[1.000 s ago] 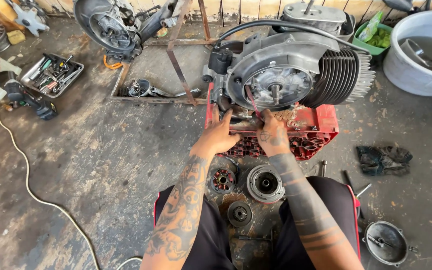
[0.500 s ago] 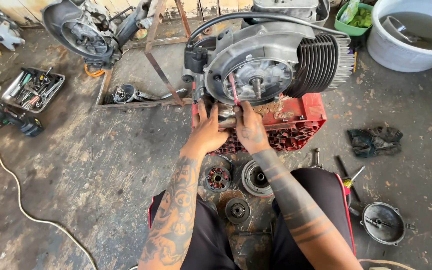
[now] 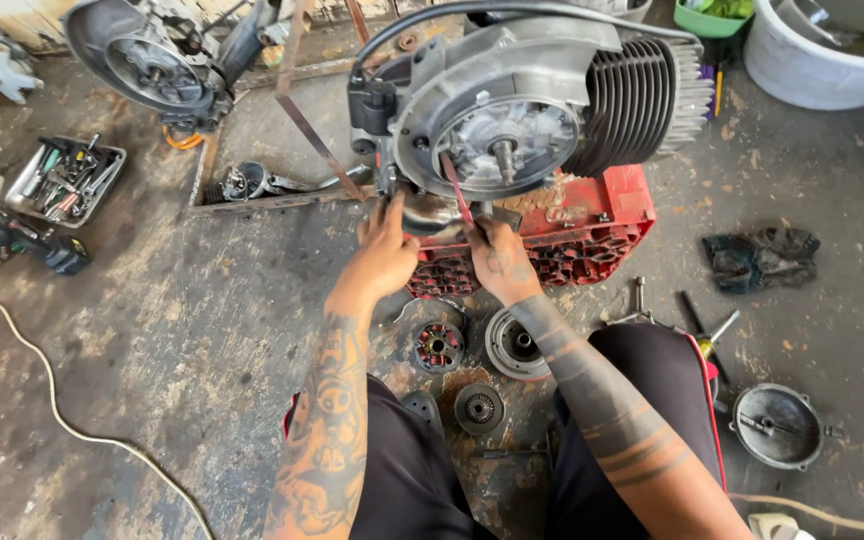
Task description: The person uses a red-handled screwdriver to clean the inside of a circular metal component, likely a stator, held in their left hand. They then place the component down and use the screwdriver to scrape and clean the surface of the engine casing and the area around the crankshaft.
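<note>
Far left on the concrete floor: pale cable snaking toward the near edge, a power tool, and a grey tray of hand tools. Behind that, a second engine casing lying by a rusty metal frame.

Centre: engine sitting on a red crate, stator side facing the camera, shaft stub in the middle, black finned cylinder on its right side.

Left hand is at the lower left edge of the engine case, fingers curled against it; what it grips is hidden, so I cannot tell. Right hand is closed around a red-handled tool, the handle slanting up across the stator face. Both hands are just beside each other, at the crate's top edge.

On the floor between the person's knees: a small rotor part, a round grey hub, two dark discs nearer the body.

Right: loose tools beside the right leg, a round black cover, a dark rag. Top right: white tub and a green basket.
</note>
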